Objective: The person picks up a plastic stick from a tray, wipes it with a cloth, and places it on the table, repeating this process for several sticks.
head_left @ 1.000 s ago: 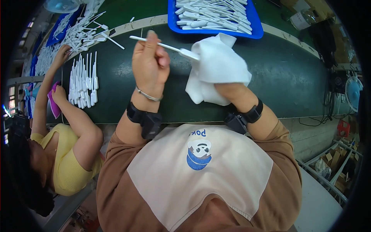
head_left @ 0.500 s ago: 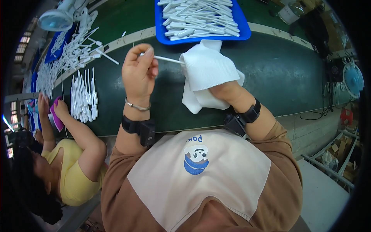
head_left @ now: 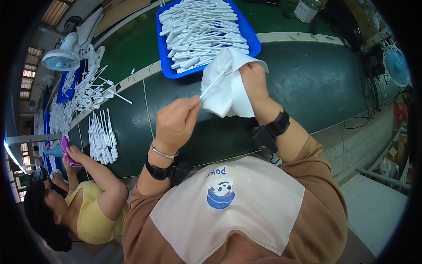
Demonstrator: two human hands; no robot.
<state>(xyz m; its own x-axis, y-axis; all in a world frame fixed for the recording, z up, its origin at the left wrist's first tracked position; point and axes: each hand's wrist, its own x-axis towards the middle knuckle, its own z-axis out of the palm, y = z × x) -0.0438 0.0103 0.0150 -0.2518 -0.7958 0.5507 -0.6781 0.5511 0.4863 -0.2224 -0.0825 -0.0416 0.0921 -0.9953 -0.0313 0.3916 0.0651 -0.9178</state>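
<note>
The left hand [head_left: 176, 125] pinches the near end of a thin white plastic stick [head_left: 214, 82], thumb and fingertips pressed together around it. A second ago that stick lay crosswise in front of the chest, its far end just reaching the white cloth [head_left: 228, 86]. Now it slants up and to the right, and its tip is buried in a fold of the cloth. The right hand [head_left: 252, 81] has risen with the cloth and closed around it; the fingers curl over the bunched fabric, squeezing it about the stick, though the thumb is hidden, so how tight the grip is I cannot tell.

This change suggests a wiping stroke is under way: the stick has gone from resting beside the cloth to being drawn through it.

Just beyond the hands a blue tray [head_left: 167, 66] heaped with more white sticks sits on the dark green table [head_left: 316, 79], and it now appears nearer the hands than before, probably because the head has tilted. To the left, a co-worker in a yellow top reaches a hand [head_left: 72, 154] toward a neat row of sticks [head_left: 102, 138] while holding something purple.
</note>
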